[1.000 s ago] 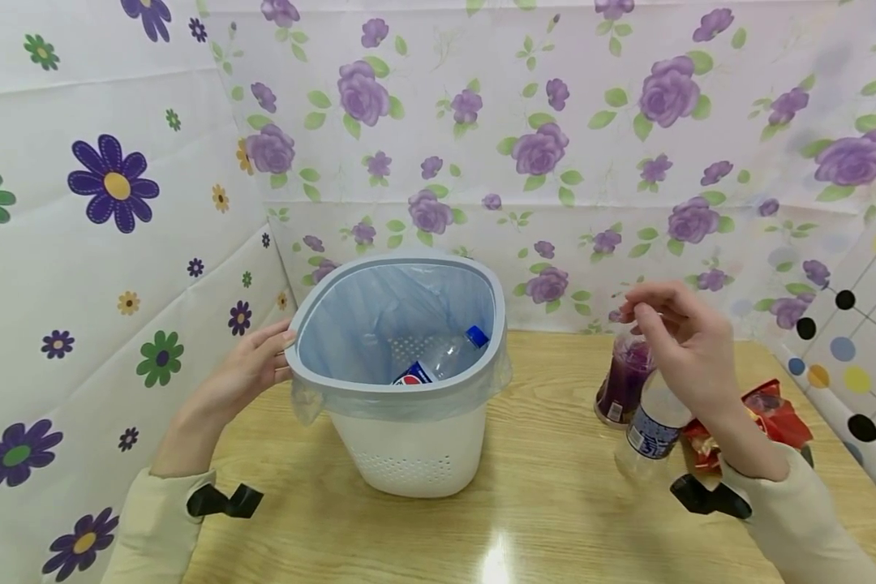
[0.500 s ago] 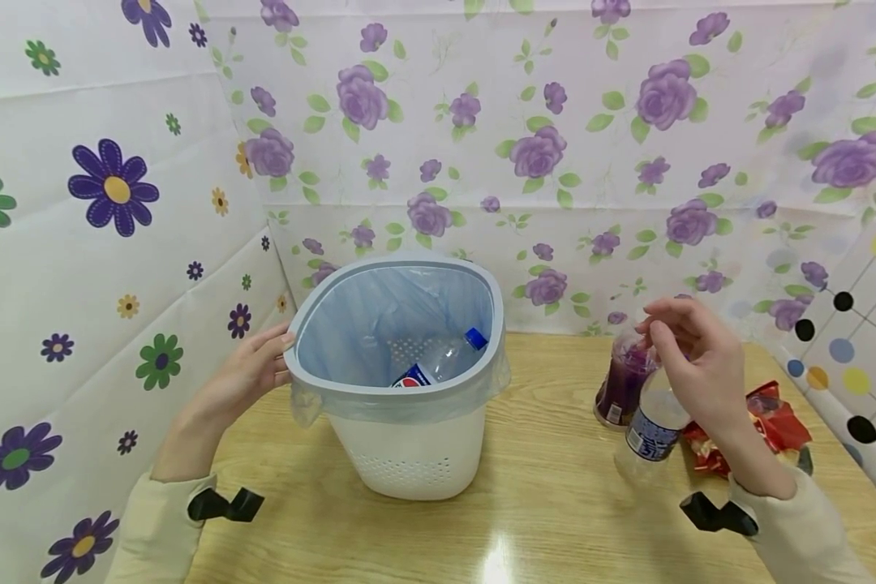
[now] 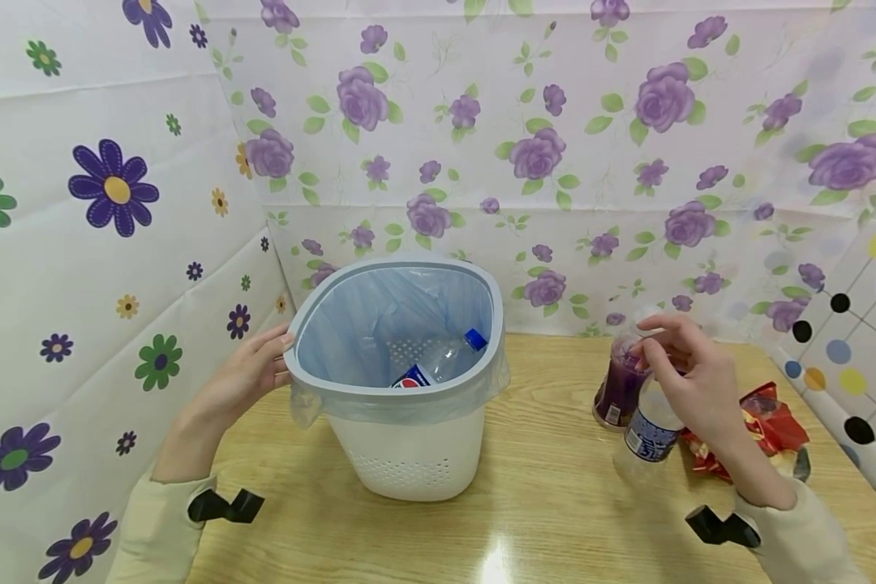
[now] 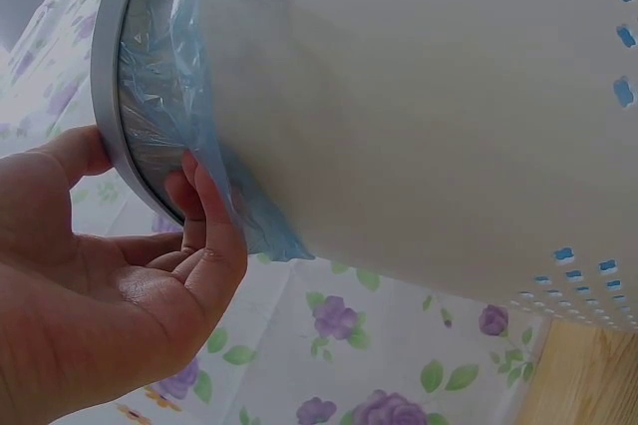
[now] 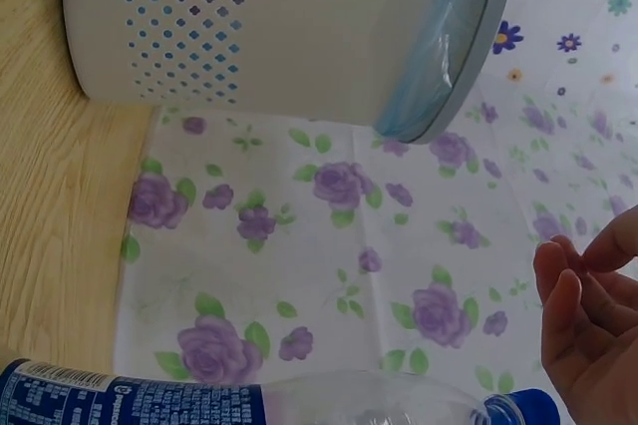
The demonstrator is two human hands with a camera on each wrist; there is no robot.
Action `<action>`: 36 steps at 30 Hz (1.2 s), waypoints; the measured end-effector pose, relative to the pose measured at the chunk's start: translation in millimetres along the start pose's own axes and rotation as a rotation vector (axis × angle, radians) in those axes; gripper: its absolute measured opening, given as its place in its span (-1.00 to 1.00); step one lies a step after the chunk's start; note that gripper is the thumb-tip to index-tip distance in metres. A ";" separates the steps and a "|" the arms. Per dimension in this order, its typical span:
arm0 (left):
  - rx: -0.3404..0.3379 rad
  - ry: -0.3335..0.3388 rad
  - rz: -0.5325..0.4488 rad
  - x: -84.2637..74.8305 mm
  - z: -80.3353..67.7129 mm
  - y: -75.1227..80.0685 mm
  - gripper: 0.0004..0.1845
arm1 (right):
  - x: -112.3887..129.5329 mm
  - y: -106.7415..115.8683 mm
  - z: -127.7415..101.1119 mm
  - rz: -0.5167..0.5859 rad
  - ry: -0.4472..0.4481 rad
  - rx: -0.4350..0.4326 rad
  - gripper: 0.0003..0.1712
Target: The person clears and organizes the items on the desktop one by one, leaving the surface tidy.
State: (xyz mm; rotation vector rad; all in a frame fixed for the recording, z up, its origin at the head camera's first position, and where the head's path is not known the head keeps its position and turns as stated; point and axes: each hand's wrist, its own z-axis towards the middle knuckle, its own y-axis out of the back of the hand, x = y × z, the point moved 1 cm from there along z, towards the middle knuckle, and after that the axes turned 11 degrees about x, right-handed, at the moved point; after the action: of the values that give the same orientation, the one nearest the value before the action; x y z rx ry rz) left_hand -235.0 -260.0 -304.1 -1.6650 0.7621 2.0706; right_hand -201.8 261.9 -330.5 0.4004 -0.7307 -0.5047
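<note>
A white bin (image 3: 409,454) with a grey rim and a blue liner stands tilted at the middle of the wooden table (image 3: 555,503). A Pepsi bottle (image 3: 438,365) with a blue cap lies inside it. My left hand (image 3: 273,361) grips the rim on the left side. In the left wrist view its thumb is on the rim and its fingers (image 4: 204,206) are on the liner under the rim. My right hand (image 3: 664,349) hovers with loosely curled fingers just above a clear bottle (image 3: 650,430) with a blue label and holds nothing. The right wrist view shows its fingers (image 5: 568,295) apart from that bottle's blue cap (image 5: 523,407).
A bottle of purple drink (image 3: 616,389) stands just behind the clear bottle. A red snack bag (image 3: 770,418) lies at the right, under my right forearm. Flowered sheets wall in the table at the back and both sides.
My right hand has sunk and come down closer to the top of the clear bottle. The left hand and the bin have stayed where they were.
</note>
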 end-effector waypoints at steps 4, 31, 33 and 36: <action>-0.002 -0.002 0.002 1.2 0.1 0.2 -0.42 | -3.9 0.6 -2.7 -0.054 -0.030 0.023 -0.72; -0.006 0.002 0.019 1.6 -1.0 0.0 -0.45 | -29.2 25.2 -24.6 -0.120 -0.413 0.359 -0.05; -0.006 0.003 0.021 1.6 -1.0 0.2 -0.46 | -31.4 26.9 -26.8 -0.124 -0.447 0.413 0.00; -0.005 0.003 0.024 1.7 -1.1 0.3 -0.46 | -35.7 27.7 -30.3 -0.116 -0.509 0.498 0.07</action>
State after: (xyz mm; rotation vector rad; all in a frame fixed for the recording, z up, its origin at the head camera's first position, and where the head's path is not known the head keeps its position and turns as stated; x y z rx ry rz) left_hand -234.7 -261.0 -305.8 -1.6706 0.7817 2.0881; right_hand -194.7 309.6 -355.8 0.7965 -1.3402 -0.5374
